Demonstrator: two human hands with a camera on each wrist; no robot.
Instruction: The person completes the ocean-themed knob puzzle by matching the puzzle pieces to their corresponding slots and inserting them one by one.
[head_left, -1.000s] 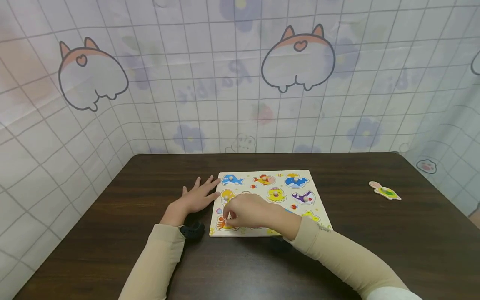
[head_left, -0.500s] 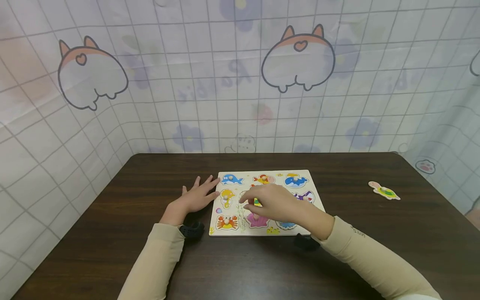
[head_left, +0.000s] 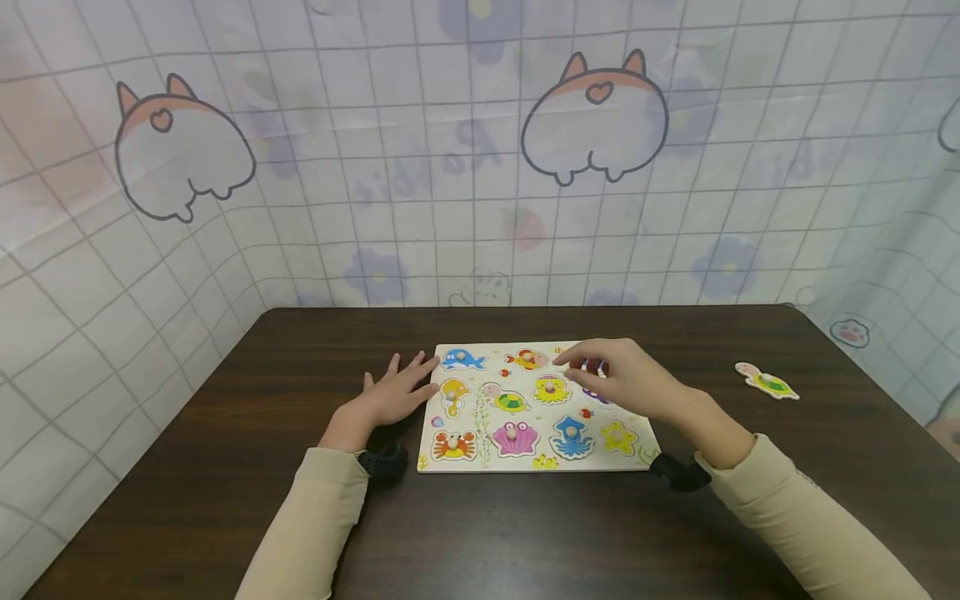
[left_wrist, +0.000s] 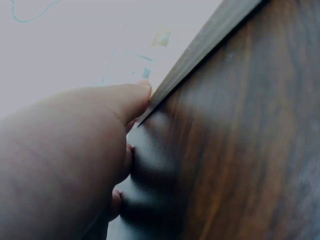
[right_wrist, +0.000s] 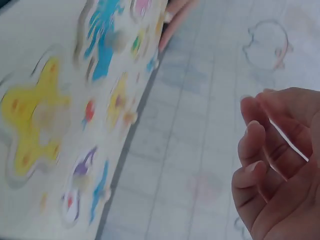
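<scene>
A white wooden knob puzzle board (head_left: 442, 460) with sea-animal pieces lies on the table. My left hand (head_left: 386, 400) rests spread on the table at the board's left edge, its thumb touching that edge in the left wrist view. Above the board's right part hovers my right hand (head_left: 633, 379), fingers loosely curved and holding nothing. It hides the whale and part of the purple piece. The crab (head_left: 453, 445), pink shell (head_left: 515, 438), blue squid (head_left: 572, 438) and yellow starfish (head_left: 618, 437) sit in the front row. A printed turtle (head_left: 510, 402) shows in a knobless slot.
A loose turtle piece (head_left: 771, 383) lies on the dark wooden table (head_left: 495, 533) to the right of the board. Behind the table hangs a white grid-patterned cloth (head_left: 450, 225) with cartoon animals. Dark straps sit on both wrists.
My right hand has moved from above the crab at the front left, across the board, to its back right. The left hand, board and loose turtle have stayed in place.
</scene>
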